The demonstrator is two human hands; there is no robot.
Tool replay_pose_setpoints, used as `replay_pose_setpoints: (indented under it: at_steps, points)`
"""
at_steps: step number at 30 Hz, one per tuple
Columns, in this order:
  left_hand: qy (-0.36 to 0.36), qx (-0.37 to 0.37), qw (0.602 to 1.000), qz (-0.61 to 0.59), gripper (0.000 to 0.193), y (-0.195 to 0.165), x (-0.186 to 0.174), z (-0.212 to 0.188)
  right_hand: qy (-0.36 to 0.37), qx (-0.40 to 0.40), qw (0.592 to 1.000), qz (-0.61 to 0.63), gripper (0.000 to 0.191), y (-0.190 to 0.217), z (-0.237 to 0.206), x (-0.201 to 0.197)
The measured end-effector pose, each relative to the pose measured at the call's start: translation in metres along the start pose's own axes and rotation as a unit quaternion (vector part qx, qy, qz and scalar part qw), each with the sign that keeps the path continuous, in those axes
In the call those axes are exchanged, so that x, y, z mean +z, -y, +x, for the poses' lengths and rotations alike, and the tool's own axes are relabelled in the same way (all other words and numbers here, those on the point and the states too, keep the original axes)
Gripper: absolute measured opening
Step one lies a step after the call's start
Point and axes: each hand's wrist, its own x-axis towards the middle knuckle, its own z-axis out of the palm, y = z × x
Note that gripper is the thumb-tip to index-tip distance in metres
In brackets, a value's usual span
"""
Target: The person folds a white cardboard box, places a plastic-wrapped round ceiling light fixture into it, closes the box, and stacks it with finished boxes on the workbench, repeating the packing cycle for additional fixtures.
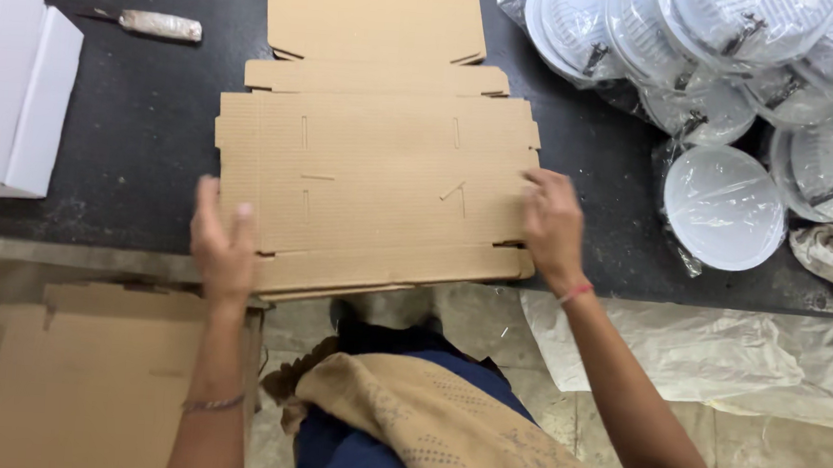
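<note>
A flat, unfolded brown cardboard box blank [376, 177] lies on the black worktop [132, 116], its near flap hanging slightly over the front edge. My left hand [223, 243] holds the blank's near left corner, fingers spread along its left side. My right hand [552, 226] rests on the blank's right edge, fingers pressing on the cardboard. A second cardboard blank [373, 11] lies beyond it, partly tucked under the first.
A white folded box [7, 78] stands at the far left. A wrapped knife-like tool [157, 24] lies behind. Round white discs in plastic bags [722, 202] pile up at right. More cardboard [55, 375] sits low left, plastic sheeting [701, 352] low right.
</note>
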Motion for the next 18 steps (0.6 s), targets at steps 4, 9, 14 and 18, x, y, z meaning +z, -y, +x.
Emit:
replay_pose_setpoints:
  at_steps: [4, 9, 14, 18]
  points:
    - [-0.004, 0.057, 0.994, 0.09, 0.07, -0.014, 0.02, -0.006, 0.078, -0.113, 0.99, -0.03, 0.04, 0.023, 0.007, 0.039]
    - [-0.024, 0.036, 0.996, 0.082, 0.073, -0.008, 0.029, -0.015, 0.175, -0.223, 0.946, -0.158, 0.064, 0.072, -0.058, 0.024]
    - [-0.028, 0.025, 0.998, 0.059, 0.077, -0.007, 0.043, -0.028, 0.392, -0.079, 0.914, -0.072, 0.053, 0.088, -0.036, 0.06]
    - [-0.05, 0.038, 0.997, 0.043, 0.078, -0.01, 0.051, -0.033, 0.168, -0.276, 0.946, -0.005, 0.077, 0.097, 0.029, 0.138]
